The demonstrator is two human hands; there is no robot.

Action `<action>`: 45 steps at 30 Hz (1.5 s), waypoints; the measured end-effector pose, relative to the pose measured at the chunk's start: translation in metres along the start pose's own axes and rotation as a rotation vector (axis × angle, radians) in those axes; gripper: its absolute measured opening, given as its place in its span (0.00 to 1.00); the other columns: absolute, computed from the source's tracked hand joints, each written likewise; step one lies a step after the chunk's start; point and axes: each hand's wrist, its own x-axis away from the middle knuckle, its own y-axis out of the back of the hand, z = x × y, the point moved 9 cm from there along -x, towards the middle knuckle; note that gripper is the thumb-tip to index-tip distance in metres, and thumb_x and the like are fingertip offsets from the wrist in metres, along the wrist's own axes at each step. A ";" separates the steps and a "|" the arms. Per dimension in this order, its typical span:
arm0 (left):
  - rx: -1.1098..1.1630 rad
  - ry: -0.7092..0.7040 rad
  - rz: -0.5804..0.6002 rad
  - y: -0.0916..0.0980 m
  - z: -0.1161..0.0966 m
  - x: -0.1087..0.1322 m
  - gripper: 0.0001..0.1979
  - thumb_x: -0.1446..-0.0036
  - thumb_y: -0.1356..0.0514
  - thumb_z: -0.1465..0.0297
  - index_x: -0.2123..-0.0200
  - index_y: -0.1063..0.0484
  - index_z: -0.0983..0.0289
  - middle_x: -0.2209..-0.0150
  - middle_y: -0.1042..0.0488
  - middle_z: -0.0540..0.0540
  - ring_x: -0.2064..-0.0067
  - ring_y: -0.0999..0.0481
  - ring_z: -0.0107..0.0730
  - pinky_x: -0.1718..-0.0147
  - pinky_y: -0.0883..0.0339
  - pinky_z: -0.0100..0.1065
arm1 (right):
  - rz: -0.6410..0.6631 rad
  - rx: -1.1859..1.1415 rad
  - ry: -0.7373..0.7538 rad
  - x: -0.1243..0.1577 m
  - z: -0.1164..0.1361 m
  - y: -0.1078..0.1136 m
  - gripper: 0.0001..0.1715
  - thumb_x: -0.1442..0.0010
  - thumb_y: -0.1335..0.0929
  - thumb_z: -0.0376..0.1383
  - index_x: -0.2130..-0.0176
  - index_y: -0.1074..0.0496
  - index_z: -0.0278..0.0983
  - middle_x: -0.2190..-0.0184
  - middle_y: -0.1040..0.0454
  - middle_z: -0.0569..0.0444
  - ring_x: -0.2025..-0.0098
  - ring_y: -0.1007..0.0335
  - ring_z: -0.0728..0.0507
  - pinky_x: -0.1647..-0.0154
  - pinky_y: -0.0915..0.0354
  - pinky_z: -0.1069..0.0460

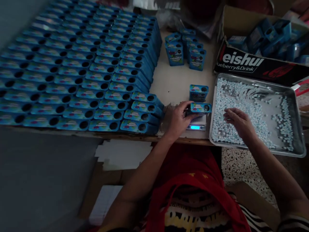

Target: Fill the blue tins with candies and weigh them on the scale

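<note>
My left hand (180, 118) is wrapped around the side of a small blue candy box (201, 108) with a dark round hole in its top. That box is at a small digital scale (202, 124) with a lit blue display; I cannot tell whether it rests fully on it. Just behind stands another blue candy box (198, 93). My right hand (238, 121) is over a metal tray (300, 129) of small pale blue and white candies (224, 96). Its fingers are bunched together, and anything between them is hidden.
Rows of blue boxes (79, 71) cover the left of the table. More upright boxes (175, 54) stand farther back. A black carton (241, 64) at the back right holds several jumbled blue boxes. The table's front edge (135, 137) runs below my wrists.
</note>
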 end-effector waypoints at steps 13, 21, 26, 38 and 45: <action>-0.257 -0.426 0.197 -0.067 -0.086 -0.037 0.17 0.34 0.39 0.76 0.48 0.18 0.54 0.47 0.18 0.56 0.43 0.22 0.47 0.39 0.32 0.49 | 0.077 -0.880 -0.343 0.011 -0.049 -0.040 0.12 0.32 0.30 0.48 0.58 0.26 0.43 0.60 0.17 0.49 0.52 0.18 0.38 0.44 0.19 0.39; 0.183 -0.023 0.020 -0.018 -0.026 -0.019 0.17 0.42 0.27 0.63 0.50 0.18 0.59 0.50 0.17 0.55 0.46 0.18 0.42 0.41 0.26 0.42 | 0.183 -0.753 -0.364 0.014 -0.031 -0.034 0.22 0.30 0.34 0.53 0.56 0.21 0.40 0.56 0.16 0.44 0.45 0.19 0.37 0.41 0.21 0.40; 0.381 0.314 -0.046 -0.010 0.041 0.014 0.30 0.55 0.21 0.55 0.51 0.19 0.63 0.54 0.15 0.56 0.50 0.16 0.45 0.45 0.22 0.46 | -0.033 0.009 0.078 0.012 0.019 0.009 0.23 0.30 0.34 0.55 0.54 0.19 0.44 0.43 0.19 0.48 0.35 0.27 0.36 0.30 0.34 0.36; 0.459 0.213 0.004 0.013 0.032 0.018 0.35 0.55 0.20 0.61 0.44 0.22 0.61 0.43 0.18 0.61 0.40 0.18 0.48 0.38 0.24 0.48 | 0.012 0.943 0.475 0.008 0.035 -0.026 0.10 0.35 0.27 0.42 0.56 0.16 0.44 0.58 0.17 0.46 0.53 0.25 0.33 0.46 0.32 0.36; 0.316 0.131 -0.104 0.042 0.019 0.016 0.31 0.48 0.23 0.62 0.42 0.24 0.60 0.44 0.19 0.62 0.39 0.19 0.46 0.37 0.24 0.49 | 0.002 0.710 0.422 0.005 0.058 -0.035 0.10 0.36 0.29 0.39 0.58 0.17 0.40 0.62 0.17 0.48 0.61 0.24 0.39 0.53 0.30 0.42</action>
